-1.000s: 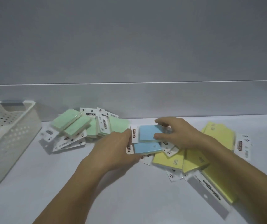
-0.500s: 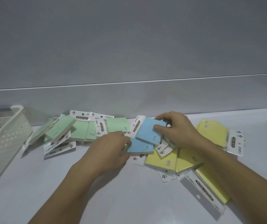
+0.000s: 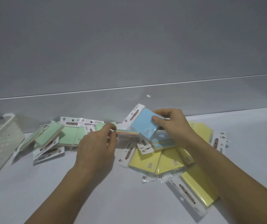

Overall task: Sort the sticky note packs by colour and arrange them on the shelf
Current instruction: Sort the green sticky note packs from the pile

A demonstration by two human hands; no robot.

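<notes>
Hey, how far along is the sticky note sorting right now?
The green packs lie roughly grouped on the left, the yellow packs on the right. The right hand grips a blue pack; the left hand pinches a second pack edge-on. Left: gather blues, arrange every pile neatly.

A blue pack is raised and tilted, white header up-left, gripped in the right hand. A second pack, edge-on with pastel layers, is pinched by the left hand. Green packs lie heaped left, yellow packs right, another blue pack atop the yellows
</notes>
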